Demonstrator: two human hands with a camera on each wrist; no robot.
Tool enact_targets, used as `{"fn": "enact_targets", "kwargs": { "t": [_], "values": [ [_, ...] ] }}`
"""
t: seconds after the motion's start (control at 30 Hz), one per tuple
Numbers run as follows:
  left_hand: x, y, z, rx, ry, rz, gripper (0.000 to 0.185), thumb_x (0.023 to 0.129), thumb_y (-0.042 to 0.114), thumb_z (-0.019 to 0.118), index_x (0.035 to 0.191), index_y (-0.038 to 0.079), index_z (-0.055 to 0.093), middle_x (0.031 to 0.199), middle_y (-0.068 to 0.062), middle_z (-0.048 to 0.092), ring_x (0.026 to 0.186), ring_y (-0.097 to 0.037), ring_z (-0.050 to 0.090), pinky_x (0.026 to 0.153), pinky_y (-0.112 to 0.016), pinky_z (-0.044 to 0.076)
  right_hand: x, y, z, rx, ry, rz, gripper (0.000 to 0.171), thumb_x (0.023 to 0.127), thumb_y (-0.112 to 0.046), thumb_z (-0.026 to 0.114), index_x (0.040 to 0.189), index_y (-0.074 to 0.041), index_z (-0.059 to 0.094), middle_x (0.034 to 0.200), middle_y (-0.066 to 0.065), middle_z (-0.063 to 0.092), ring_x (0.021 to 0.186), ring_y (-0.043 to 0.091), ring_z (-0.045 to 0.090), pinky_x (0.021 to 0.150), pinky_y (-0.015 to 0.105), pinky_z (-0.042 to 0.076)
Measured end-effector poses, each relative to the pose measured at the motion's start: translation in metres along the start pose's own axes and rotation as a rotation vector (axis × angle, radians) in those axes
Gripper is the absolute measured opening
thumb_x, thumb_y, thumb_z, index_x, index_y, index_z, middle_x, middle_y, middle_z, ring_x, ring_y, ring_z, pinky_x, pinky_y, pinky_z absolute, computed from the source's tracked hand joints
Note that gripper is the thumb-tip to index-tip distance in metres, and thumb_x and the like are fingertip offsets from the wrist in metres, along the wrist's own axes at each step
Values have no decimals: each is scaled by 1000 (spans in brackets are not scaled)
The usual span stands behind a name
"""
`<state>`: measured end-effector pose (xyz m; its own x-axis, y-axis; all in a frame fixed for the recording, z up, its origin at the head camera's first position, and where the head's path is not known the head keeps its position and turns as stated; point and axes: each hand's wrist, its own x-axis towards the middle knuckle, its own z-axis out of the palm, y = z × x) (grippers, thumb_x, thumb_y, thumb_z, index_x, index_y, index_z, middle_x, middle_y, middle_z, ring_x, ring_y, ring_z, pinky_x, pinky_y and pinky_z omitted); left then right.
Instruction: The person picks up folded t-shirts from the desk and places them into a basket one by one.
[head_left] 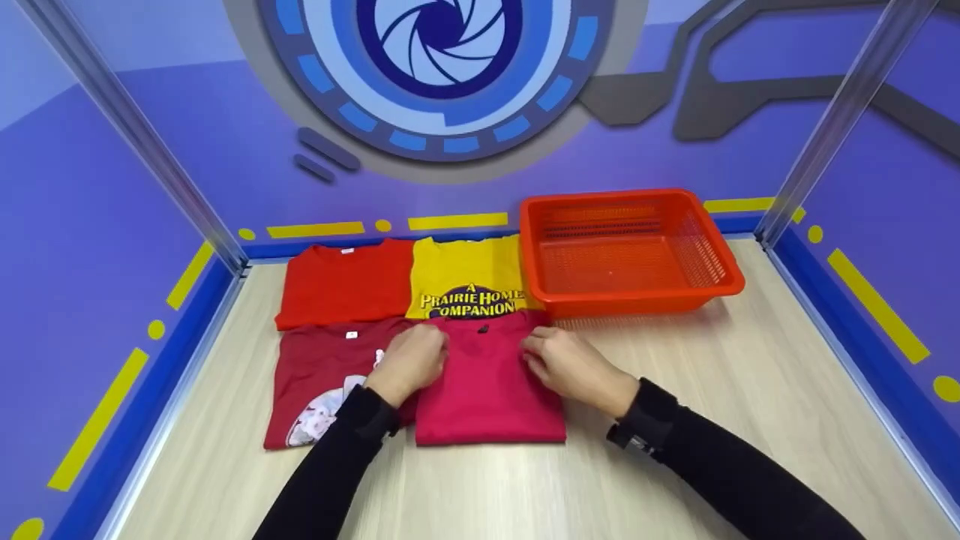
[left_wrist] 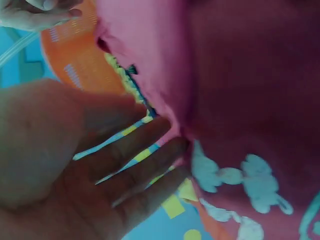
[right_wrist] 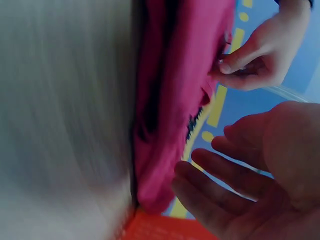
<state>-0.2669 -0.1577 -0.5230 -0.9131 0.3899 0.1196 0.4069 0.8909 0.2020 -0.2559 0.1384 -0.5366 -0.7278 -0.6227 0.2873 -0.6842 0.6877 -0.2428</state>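
Note:
A folded pink T-shirt lies on the table between both hands, its neckline at the far end. My left hand is at its left edge, over the border with a folded dark red T-shirt bearing a pale print. In the left wrist view, the fingers are nearly straight, their tips at the pink cloth's edge. My right hand is beside the pink shirt's upper right edge. The right wrist view shows its fingers loosely bent, with nothing between them; whether they touch the cloth I cannot tell.
Behind lie a folded red T-shirt and a yellow T-shirt with lettering. An orange-red plastic basket stands at the back right, against the yellow shirt's side. Blue-purple panels enclose the wooden table at the back and sides.

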Motion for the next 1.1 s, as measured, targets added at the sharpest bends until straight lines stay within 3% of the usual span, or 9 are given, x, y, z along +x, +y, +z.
{"fn": "enact_targets", "kwargs": {
  "t": [0.1, 0.2, 0.43, 0.6, 0.7, 0.83, 0.9, 1.0, 1.1],
  "values": [
    [0, -1, 2, -14, -75, 12, 7, 95, 7, 79, 88, 8, 82, 93, -12, 75, 94, -35, 74, 87, -51, 63, -4, -3, 11, -47, -15, -19, 12, 101, -12, 79, 109, -4, 82, 105, 12, 75, 94, 31, 73, 85, 45, 64],
    [0, 4, 5, -22, -95, 42, 8, 94, 9, 81, 87, 8, 81, 92, -12, 74, 92, -34, 72, 86, -50, 62, -13, -1, 13, -59, -57, -12, 12, 99, -13, 82, 108, -5, 83, 107, 12, 73, 96, 31, 67, 86, 45, 61],
    [-1, 7, -6, -104, -204, 86, 7, 97, 7, 78, 92, 8, 83, 90, -9, 79, 93, -32, 75, 88, -48, 62, -16, 3, 1, -50, -85, -27, 6, 94, -4, 81, 98, -8, 85, 98, 9, 73, 90, 27, 70, 85, 44, 62],
    [10, -3, -15, -78, -119, 48, 9, 96, 2, 77, 103, 4, 82, 98, -14, 76, 99, -37, 75, 93, -51, 62, 1, 3, -2, -54, -59, 41, 24, 101, 4, 69, 123, 5, 79, 123, 23, 76, 107, 39, 75, 95, 50, 65],
    [19, -6, -14, -39, -120, 47, 15, 98, 3, 77, 112, 1, 80, 106, -18, 74, 105, -38, 73, 97, -52, 61, 15, 4, 0, -54, -112, 97, 41, 100, 8, 64, 141, 9, 69, 145, 31, 67, 126, 47, 70, 108, 55, 60],
    [29, -5, -6, -19, -196, 59, 22, 98, 2, 75, 120, 1, 78, 113, -20, 75, 113, -39, 72, 102, -52, 60, 27, 5, 8, -102, -270, 185, 57, 101, 5, 62, 157, 7, 54, 163, 32, 52, 146, 50, 57, 121, 59, 51],
    [33, -4, -2, -2, -210, 59, 27, 96, 0, 74, 123, 2, 78, 118, -21, 75, 117, -40, 72, 106, -53, 58, 31, 7, 14, -159, -316, 207, 58, 102, 2, 63, 159, 6, 52, 163, 30, 53, 148, 49, 55, 119, 60, 52],
    [38, -3, 5, 24, -222, 43, 28, 93, -2, 74, 121, 1, 78, 124, -24, 74, 124, -44, 69, 112, -56, 55, 35, 9, 20, -214, -311, 224, 58, 102, -2, 66, 158, 7, 53, 156, 29, 59, 143, 49, 58, 111, 61, 57],
    [57, -27, 39, 53, -229, 40, 20, 92, 3, 74, 111, 3, 78, 123, -24, 73, 123, -45, 69, 113, -58, 53, 37, 9, 19, -211, -292, 245, 57, 101, -2, 67, 156, 8, 54, 152, 30, 62, 141, 49, 59, 106, 63, 59]
  ]
}}
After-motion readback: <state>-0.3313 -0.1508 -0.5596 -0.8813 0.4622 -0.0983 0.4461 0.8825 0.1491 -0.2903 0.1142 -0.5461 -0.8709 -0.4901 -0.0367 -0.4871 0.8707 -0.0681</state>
